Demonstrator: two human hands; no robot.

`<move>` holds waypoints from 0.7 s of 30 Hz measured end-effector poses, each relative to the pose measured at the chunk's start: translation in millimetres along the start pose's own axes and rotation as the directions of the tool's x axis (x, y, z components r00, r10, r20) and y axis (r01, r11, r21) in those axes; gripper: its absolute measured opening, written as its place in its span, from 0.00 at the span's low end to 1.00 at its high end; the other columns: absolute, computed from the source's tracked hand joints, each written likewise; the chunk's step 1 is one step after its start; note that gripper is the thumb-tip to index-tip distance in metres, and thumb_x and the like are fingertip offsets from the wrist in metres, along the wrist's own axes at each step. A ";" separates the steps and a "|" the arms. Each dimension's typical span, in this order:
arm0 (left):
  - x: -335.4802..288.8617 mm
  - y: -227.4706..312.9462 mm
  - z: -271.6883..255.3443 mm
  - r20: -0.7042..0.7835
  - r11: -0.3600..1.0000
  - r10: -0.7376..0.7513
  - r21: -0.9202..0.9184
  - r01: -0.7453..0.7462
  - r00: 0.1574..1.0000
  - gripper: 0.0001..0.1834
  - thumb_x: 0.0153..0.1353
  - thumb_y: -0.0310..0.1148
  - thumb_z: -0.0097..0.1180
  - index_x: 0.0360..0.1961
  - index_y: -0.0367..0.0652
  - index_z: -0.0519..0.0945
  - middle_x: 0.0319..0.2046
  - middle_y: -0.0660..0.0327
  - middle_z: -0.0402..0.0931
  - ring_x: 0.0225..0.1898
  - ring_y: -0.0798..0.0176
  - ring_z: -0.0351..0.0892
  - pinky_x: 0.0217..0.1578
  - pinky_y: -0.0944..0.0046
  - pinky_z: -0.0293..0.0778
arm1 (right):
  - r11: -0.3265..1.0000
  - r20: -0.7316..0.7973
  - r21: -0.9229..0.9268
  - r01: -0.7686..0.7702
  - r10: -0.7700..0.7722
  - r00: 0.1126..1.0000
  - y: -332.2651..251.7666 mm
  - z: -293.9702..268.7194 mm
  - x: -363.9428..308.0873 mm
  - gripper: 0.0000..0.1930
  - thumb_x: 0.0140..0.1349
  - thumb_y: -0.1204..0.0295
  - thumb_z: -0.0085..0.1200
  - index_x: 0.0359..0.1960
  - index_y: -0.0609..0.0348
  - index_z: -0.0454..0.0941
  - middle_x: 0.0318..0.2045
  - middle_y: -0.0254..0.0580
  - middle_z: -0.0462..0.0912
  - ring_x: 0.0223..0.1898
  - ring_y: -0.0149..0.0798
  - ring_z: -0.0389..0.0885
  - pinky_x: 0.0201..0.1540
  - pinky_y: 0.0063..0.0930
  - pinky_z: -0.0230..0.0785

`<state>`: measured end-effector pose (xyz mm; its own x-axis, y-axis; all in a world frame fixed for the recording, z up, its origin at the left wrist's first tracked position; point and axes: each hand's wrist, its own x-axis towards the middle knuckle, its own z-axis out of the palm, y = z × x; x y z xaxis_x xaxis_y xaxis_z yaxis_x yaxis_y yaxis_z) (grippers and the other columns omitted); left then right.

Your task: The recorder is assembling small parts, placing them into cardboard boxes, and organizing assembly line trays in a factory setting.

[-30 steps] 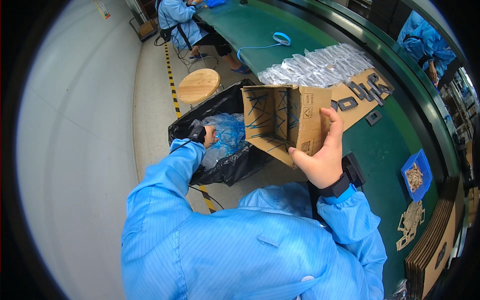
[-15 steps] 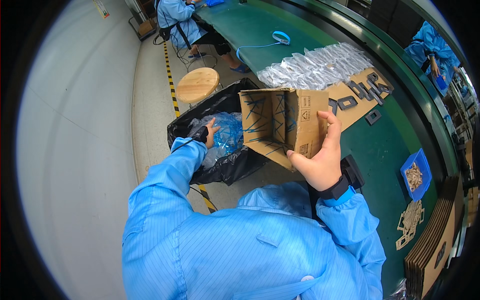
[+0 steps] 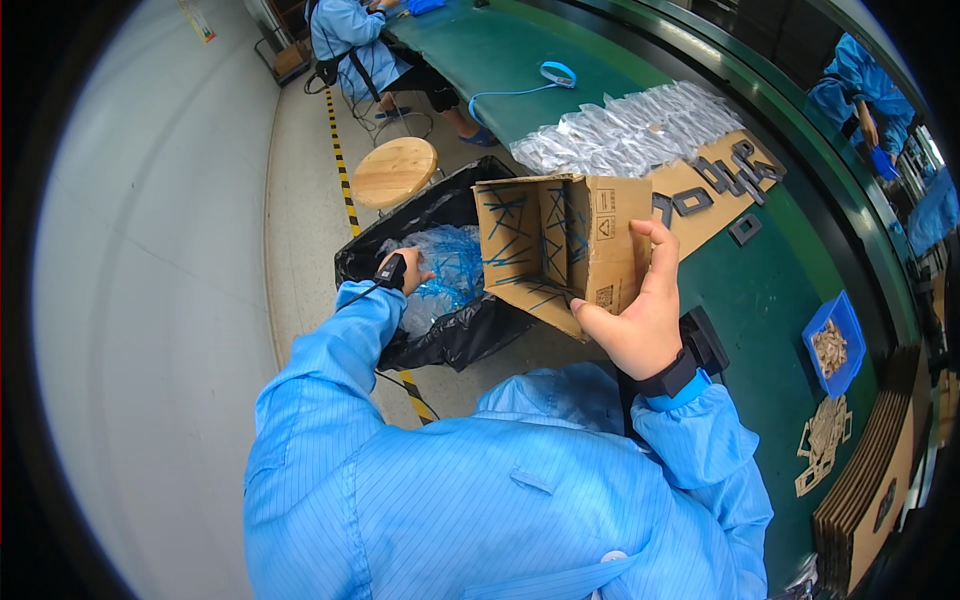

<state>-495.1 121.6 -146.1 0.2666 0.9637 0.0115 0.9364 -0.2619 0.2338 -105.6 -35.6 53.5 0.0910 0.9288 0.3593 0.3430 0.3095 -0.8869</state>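
My right hand (image 3: 645, 325) grips a brown cardboard box (image 3: 619, 240) by its side wall, thumb at the lower edge and fingers on the outer face. The box lies tipped on its side with its mouth toward the left, and thin dark blue strips stick to its inner walls. My left hand (image 3: 412, 271) is down inside a bin lined with a black bag (image 3: 470, 338), at the clear and blue plastic scraps (image 3: 450, 262). One digit points right; the other fingers are mostly hidden, so their grip does not show.
A round wooden stool (image 3: 394, 172) stands beyond the bin. On the green table (image 3: 745, 310) lie clear plastic bags (image 3: 640, 130), dark rectangular frames (image 3: 692, 201), a blue tray (image 3: 842, 345) of small pieces and stacked cardboard (image 3: 865, 480). Another person (image 3: 350, 35) sits at the far left.
My left hand has shifted slightly left and turned down toward the plastic scraps; its fingers, spread before, are now mostly hidden. My right hand and the box have barely moved.
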 end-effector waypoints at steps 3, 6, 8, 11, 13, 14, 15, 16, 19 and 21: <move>-1.7 30.2 -29.2 0.166 0.965 -0.230 0.164 0.203 0.959 0.20 0.53 0.46 0.66 0.34 0.37 0.82 0.33 0.47 0.82 0.37 0.49 0.84 0.38 0.52 0.78 | 0.999 0.002 -0.030 0.014 -0.014 1.000 -0.1 0.2 0.5 0.41 0.37 0.73 0.66 0.57 0.58 0.59 0.57 0.56 0.62 0.59 0.55 0.64 0.63 0.43 0.60; 2.9 6.1 -15.3 0.281 0.981 -0.190 0.025 0.191 0.941 0.19 0.51 0.43 0.67 0.34 0.37 0.82 0.33 0.47 0.83 0.36 0.50 0.84 0.38 0.53 0.78 | 0.999 0.004 -0.006 0.034 -0.034 0.999 2.0 1.8 1.2 0.41 0.37 0.72 0.65 0.57 0.58 0.59 0.57 0.56 0.62 0.59 0.55 0.64 0.63 0.43 0.60; 1.0 -6.4 0.0 0.249 0.982 -0.174 -0.025 0.185 0.953 0.19 0.50 0.42 0.69 0.35 0.37 0.82 0.33 0.49 0.83 0.37 0.51 0.84 0.39 0.54 0.79 | 0.997 0.001 -0.020 0.071 -0.071 0.997 1.6 1.4 1.3 0.41 0.37 0.72 0.65 0.57 0.58 0.59 0.56 0.56 0.62 0.59 0.55 0.65 0.63 0.43 0.60; 7.6 -44.6 45.8 -0.269 0.946 0.322 0.075 -0.314 0.908 0.22 0.50 0.45 0.71 0.34 0.37 0.82 0.32 0.48 0.83 0.35 0.53 0.84 0.34 0.54 0.77 | 0.996 -0.008 -0.023 0.085 -0.085 0.996 0.4 0.3 1.0 0.40 0.37 0.72 0.65 0.56 0.59 0.59 0.56 0.56 0.62 0.58 0.54 0.65 0.62 0.43 0.61; 8.5 -11.6 17.6 -0.161 0.981 -0.057 -0.191 0.025 0.985 0.22 0.57 0.49 0.65 0.35 0.37 0.83 0.31 0.46 0.82 0.35 0.49 0.84 0.36 0.53 0.77 | 0.997 -0.012 -0.029 0.073 -0.073 0.997 0.4 -0.7 1.0 0.40 0.37 0.72 0.66 0.56 0.59 0.59 0.56 0.56 0.62 0.58 0.54 0.65 0.62 0.43 0.61; 7.8 11.4 -8.0 -0.159 0.981 -0.053 -0.191 0.022 0.986 0.22 0.57 0.49 0.65 0.35 0.37 0.83 0.31 0.46 0.82 0.35 0.49 0.84 0.36 0.53 0.77 | 0.997 -0.013 -0.034 0.063 -0.064 0.998 0.1 -1.4 0.4 0.40 0.37 0.72 0.66 0.56 0.59 0.59 0.55 0.56 0.62 0.58 0.54 0.65 0.62 0.43 0.61; 5.5 36.1 -39.4 -0.037 0.993 -0.105 -0.058 0.103 0.994 0.22 0.60 0.50 0.61 0.34 0.38 0.83 0.29 0.45 0.82 0.34 0.47 0.84 0.36 0.53 0.77 | 0.998 -0.011 -0.033 0.063 -0.063 0.998 0.3 -1.3 0.0 0.40 0.37 0.72 0.66 0.56 0.59 0.59 0.55 0.56 0.62 0.58 0.54 0.65 0.62 0.43 0.61; 5.8 47.1 -56.1 0.075 0.982 -0.173 0.084 0.167 0.982 0.24 0.64 0.52 0.57 0.33 0.38 0.83 0.28 0.45 0.81 0.33 0.45 0.84 0.36 0.52 0.77 | 0.998 -0.002 -0.024 0.065 -0.065 0.998 0.1 -1.1 0.1 0.40 0.37 0.72 0.66 0.56 0.59 0.59 0.55 0.56 0.62 0.58 0.54 0.65 0.62 0.42 0.61; 21.6 32.4 -52.0 0.079 0.988 -0.154 0.034 0.151 0.985 0.26 0.66 0.54 0.52 0.31 0.39 0.84 0.27 0.44 0.80 0.33 0.43 0.82 0.36 0.51 0.76 | 0.998 0.010 -0.021 0.063 -0.063 0.998 -1.6 -1.7 -1.1 0.40 0.37 0.72 0.66 0.56 0.59 0.60 0.55 0.55 0.62 0.58 0.54 0.65 0.62 0.42 0.61; 28.6 17.1 -36.8 0.082 0.985 -0.167 -0.023 0.169 0.983 0.23 0.64 0.53 0.55 0.33 0.42 0.85 0.26 0.45 0.80 0.35 0.43 0.82 0.40 0.49 0.75 | 0.998 0.014 -0.024 0.061 -0.060 0.998 -2.6 -1.2 -2.1 0.40 0.37 0.72 0.66 0.56 0.59 0.60 0.55 0.55 0.62 0.58 0.53 0.65 0.62 0.42 0.61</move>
<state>-479.9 146.6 -106.0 0.1249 0.9863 -0.1076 0.9624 -0.0941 0.2547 -105.6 -38.6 55.4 0.0569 0.9112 0.4081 0.3706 0.3603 -0.8561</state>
